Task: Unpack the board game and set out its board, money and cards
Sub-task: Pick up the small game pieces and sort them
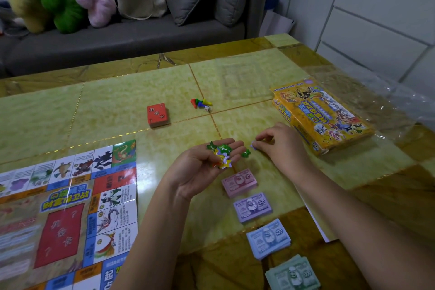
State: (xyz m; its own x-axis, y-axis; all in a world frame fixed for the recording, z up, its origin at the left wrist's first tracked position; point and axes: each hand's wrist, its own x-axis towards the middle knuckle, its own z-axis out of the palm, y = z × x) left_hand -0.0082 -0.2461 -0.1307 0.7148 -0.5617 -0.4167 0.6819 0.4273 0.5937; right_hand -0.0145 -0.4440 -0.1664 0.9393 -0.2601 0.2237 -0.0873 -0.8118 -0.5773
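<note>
The left hand (204, 167) lies palm up over the middle of the table (117, 101), fingers loose, with a little heap of star pieces (222, 154) resting on it. The right hand (280, 146) is just beside it, fingertips pinching a tiny purple piece (253, 146) down at the table top. One green star (245, 153) lies on the table between the two hands. The board (66, 207) is spread flat at the near left corner and runs off the left edge of the view. Four piles of money go in a row toward the near edge: pink pile (239, 182), purple pile (253, 207), blue pile (268, 238), green pile (293, 273). The red card stack (157, 114) sits in the middle, with bare table all around it. The colored pawns (201, 102) and a white die (207, 108) lie close together a bit to its right. The yellow game box (322, 115) lies near the right edge, on clear plastic wrap (376, 101). The far left part of the table is wide and bare. A gray sofa (117, 37) stands past the far edge
</note>
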